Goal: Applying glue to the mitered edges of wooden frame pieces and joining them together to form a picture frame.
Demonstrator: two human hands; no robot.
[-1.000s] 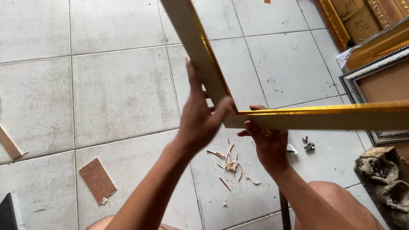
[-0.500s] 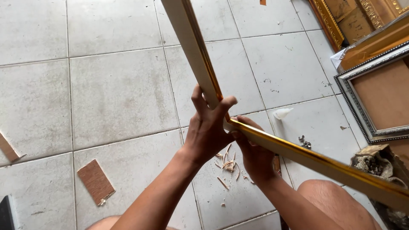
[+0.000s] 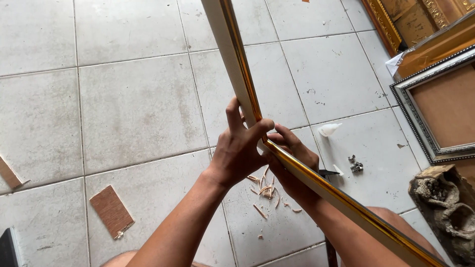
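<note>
Both hands — left hand (image 3: 240, 151), right hand (image 3: 292, 165) — clamp the gold-edged white moulding frame's (image 3: 237, 64) corner; it looks mid-joining — steady pressure needed.

Single head-worn camera, looking steeply down from above, close over both hands, tiled floor (image 3: 138, 109) filling the background

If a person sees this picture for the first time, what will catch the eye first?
First, the two gold-edged frame strips meeting in a corner at the middle, with the left hand and the right hand both gripping that joint above the tiled floor. Below the hands lie pale wood shavings. At the right edge leans a finished silver-patterned frame with a brown backing.
</note>
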